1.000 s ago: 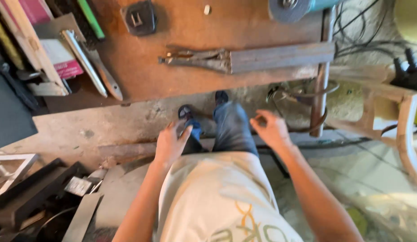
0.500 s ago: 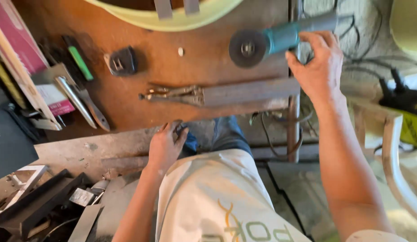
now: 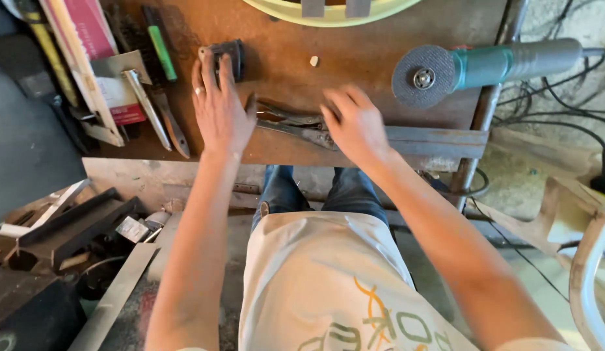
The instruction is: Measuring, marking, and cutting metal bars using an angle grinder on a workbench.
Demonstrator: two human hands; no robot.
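My left hand (image 3: 218, 110) lies flat on the rusty brown metal table (image 3: 361, 58), fingers stretched out, and the fingertips touch a small black block (image 3: 229, 55). My right hand (image 3: 356, 125) is blurred, its fingers spread over the jaw end of grey locking pliers (image 3: 286, 122), where they meet a flat steel bar (image 3: 439, 140) near the table's front edge. Neither hand grips anything that I can see. An angle grinder (image 3: 491, 64) with a teal body and a grey disc (image 3: 422, 78) lies to the right of my right hand, apart from it.
A green-handled tool (image 3: 161, 45), a metal blade (image 3: 145, 104) and stacked boards (image 3: 81, 58) crowd the table's left end. A pale yellow-green rim (image 3: 332, 12) shows at the top. Scrap metal strips (image 3: 88, 221) lie on the floor at left. Cables (image 3: 556, 110) and a white frame (image 3: 585, 273) are at right.
My right hand let go of the grinder and moved down-left onto the pliers and bar. My left hand rose from the table's edge to the black block.
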